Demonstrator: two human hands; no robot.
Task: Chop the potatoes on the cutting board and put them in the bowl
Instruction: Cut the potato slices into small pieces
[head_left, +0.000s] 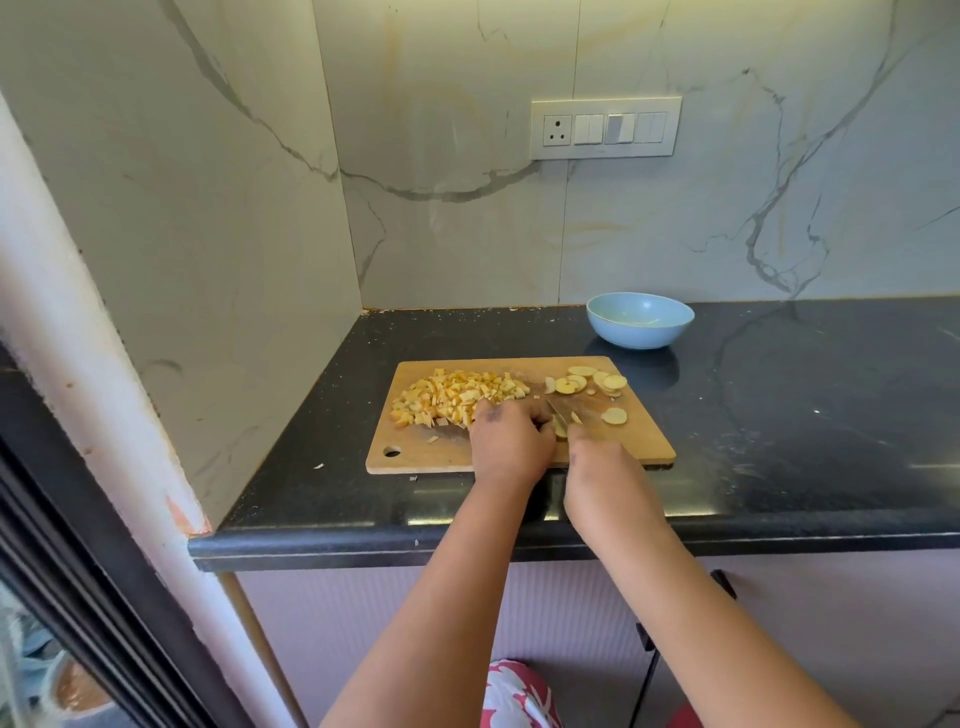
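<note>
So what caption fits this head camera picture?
Two hands slice potato with a knife on the cutting board, blue bowl waiting.

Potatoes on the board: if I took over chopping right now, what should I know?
Left hand pins a potato piece on the cutting board. Right hand holds the knife, cutting it.
Done: a pile of diced potato on the board's left.
Left: round slices at the right still need chopping; then everything goes into the blue bowl behind the board, which looks nearly empty.
</note>
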